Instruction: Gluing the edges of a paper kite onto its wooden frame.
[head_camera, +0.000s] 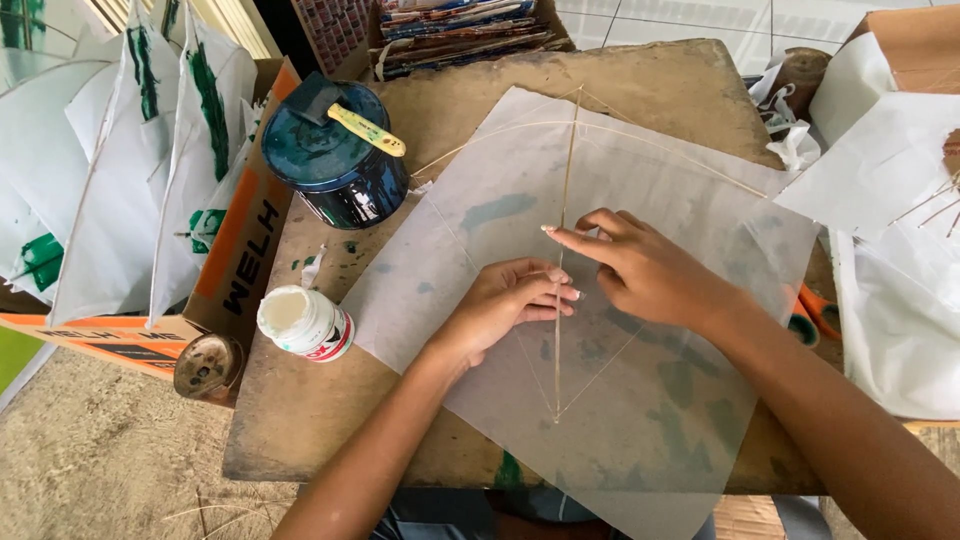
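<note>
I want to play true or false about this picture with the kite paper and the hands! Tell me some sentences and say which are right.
1. Both hands, the left hand and the right hand, rest on the thin straight bamboo stick. True.
2. The sheet of see-through white kite paper lies on the grass. False: it lies on the worn wooden table.
3. The small white plastic jar has its lid on. False: it is open.
4. A yellow-handled brush lies on top of the dark blue round tin. True.
</note>
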